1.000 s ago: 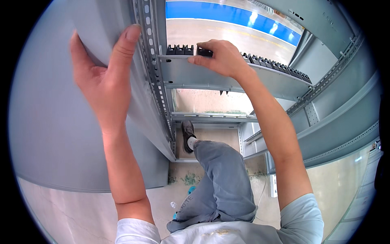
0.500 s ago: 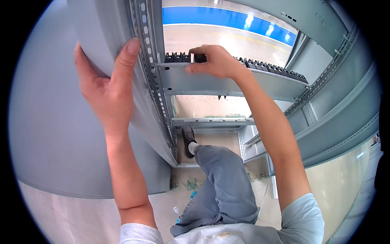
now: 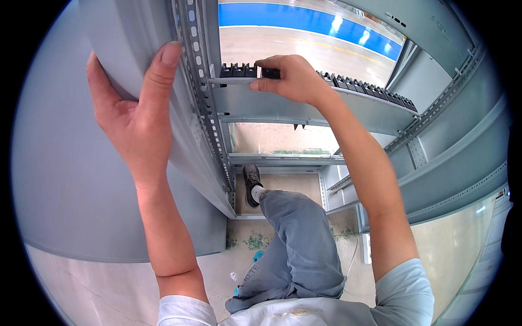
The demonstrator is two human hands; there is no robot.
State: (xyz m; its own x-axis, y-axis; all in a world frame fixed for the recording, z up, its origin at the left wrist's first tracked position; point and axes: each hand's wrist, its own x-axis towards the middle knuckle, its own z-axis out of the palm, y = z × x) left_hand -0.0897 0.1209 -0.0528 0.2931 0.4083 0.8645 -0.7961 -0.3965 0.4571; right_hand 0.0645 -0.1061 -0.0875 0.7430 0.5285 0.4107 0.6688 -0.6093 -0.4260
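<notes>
Black terminal block (image 3: 270,72): upper centre of the frame, at the left end of a row of black blocks (image 3: 370,89) seated along the grey cross rail (image 3: 304,106).
Right hand (image 3: 291,79): fingers curled closed over the terminal block, thumb pressed beneath on the rail edge; forearm rises from lower right.
Left hand (image 3: 136,114): upper left, spread wide, thumb hooked over the perforated upright (image 3: 198,81), palm flat on the grey side panel (image 3: 70,163); it grips the frame edge only.
Risk: judged, the block may tilt or slip off if pushed unevenly; fingertips could be pinched against neighbouring blocks.
Risk, posture: one foot (image 3: 251,182) rests on the lower sill; losing the left-hand brace could upset balance.
</notes>
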